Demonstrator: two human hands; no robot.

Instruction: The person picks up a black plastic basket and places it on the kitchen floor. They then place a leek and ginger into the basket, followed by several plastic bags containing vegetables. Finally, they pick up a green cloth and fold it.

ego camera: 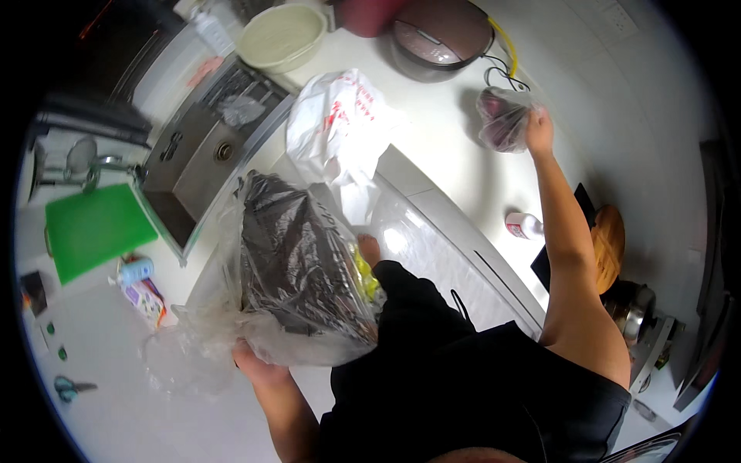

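My left hand [257,362] grips the gathered plastic of a large clear bag [289,341]; inside it are a crumpled black bag [289,254] and something yellow [366,275]. My right hand [539,133], arm stretched out, holds a small clear plastic bag [502,120] with dark reddish things in it, above the worktop near the wall. A white plastic bag with red print [341,110] sits on the counter between the two hands, its lower part hanging over the edge. Below my right hand, a white bottle [524,226] is beside my forearm.
A steel sink [200,150] holds a clear plastic bag. Around it are a pale basin [282,37], a green cutting board [98,231], a blue bottle [136,271] and scissors [72,388]. A rice cooker [443,37] stands at the back; a round wooden board [609,249] leans at right.
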